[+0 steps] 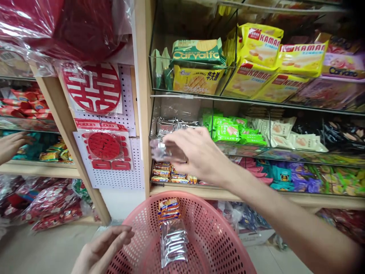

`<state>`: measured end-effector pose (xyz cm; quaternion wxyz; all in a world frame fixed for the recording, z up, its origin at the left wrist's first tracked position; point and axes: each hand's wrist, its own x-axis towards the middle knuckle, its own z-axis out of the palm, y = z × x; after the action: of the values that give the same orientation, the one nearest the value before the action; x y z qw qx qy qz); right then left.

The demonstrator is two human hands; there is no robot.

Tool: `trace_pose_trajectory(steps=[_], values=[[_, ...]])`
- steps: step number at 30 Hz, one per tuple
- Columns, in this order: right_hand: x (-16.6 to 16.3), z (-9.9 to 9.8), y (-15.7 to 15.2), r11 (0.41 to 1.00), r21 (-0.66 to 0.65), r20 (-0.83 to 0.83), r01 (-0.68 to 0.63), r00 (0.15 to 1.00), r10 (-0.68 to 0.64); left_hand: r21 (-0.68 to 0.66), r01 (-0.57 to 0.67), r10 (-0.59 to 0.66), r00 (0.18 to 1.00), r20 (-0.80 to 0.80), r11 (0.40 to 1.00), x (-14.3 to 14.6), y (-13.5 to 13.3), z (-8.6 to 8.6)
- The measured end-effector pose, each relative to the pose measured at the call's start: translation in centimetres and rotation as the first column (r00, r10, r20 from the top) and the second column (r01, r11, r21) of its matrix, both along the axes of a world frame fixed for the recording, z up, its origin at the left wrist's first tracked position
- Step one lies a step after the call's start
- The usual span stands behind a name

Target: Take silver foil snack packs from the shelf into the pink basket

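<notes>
My right hand (pixel 196 154) is in front of the middle shelf, its fingers closed on a shiny silver snack packet (pixel 159 149), blurred by motion. Just behind it, more silver packets (pixel 168 125) lie in a shelf compartment. My left hand (pixel 104 247) is at the left rim of a pink plastic basket (pixel 222 232), fingers stretched out, holding nothing. Inside the basket, a row of silver packets (pixel 174 243) lies below a few orange-wrapped snacks (pixel 169 209).
Another person's hand (pixel 14 144) reaches toward the left shelf. Green packets (pixel 228 129), white packets (pixel 282 127) and yellow wafer packs (pixel 261 43) fill the shelves. Glass edges front the shelves. Red paper decorations (pixel 92 89) hang on a pegboard beside a wooden post (pixel 146 114).
</notes>
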<state>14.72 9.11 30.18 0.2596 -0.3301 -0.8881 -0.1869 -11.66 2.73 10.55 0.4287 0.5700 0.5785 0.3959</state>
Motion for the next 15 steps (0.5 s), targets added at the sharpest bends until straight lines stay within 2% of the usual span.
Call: trace_pose_trajectory(steps=[3,5,6,7,8,9,10,11,12,15], values=[[0.3,-3.7,-1.9,0.960,-0.250,-0.116,-0.127,0.988,0.101,0.042,0.020,-0.022,0.999,0.047,0.999,2.1,0.6,2.1],[0.4,-6.5,-2.4,0.858,-0.475,-0.237,-0.193,0.968,0.086,0.071,0.062,-0.071,0.989,0.129,0.996,3.6,0.8,3.6],[0.5,-8.0,-2.5,0.760,-0.604,-0.314,-0.238,0.948,0.047,0.074,0.081,-0.094,0.978,0.185,0.994,4.3,0.9,4.1],[0.6,-9.4,-2.4,0.609,-0.728,-0.394,-0.314,0.919,0.003,0.067,0.107,-0.121,0.962,0.244,0.992,5.0,1.0,4.5],[0.6,-11.0,-2.3,0.424,-0.805,-0.481,-0.414,0.874,-0.060,0.052,0.141,-0.151,0.941,0.303,0.989,5.6,1.1,4.7],[0.7,-12.4,-2.1,0.233,-0.838,-0.530,-0.493,0.838,-0.132,0.025,0.183,-0.180,0.917,0.355,0.983,6.1,1.3,4.8],[0.7,-13.8,-1.8,0.101,-0.837,-0.547,-0.538,0.814,-0.194,-0.009,0.232,-0.210,0.895,0.393,0.973,6.6,1.5,4.6],[0.8,-15.0,-1.6,0.041,-0.827,-0.554,-0.561,0.798,-0.237,-0.042,0.282,-0.240,0.877,0.417,0.959,7.0,1.7,4.3],[0.8,-16.0,-1.4,0.006,-0.823,-0.549,-0.567,0.793,-0.265,-0.066,0.326,-0.269,0.863,0.427,0.943,7.3,1.9,3.8],[0.8,-17.7,-1.0,-0.037,-0.848,-0.495,-0.529,0.815,-0.301,-0.064,0.414,-0.360,0.849,0.387,0.908,8.0,2.6,2.1]])
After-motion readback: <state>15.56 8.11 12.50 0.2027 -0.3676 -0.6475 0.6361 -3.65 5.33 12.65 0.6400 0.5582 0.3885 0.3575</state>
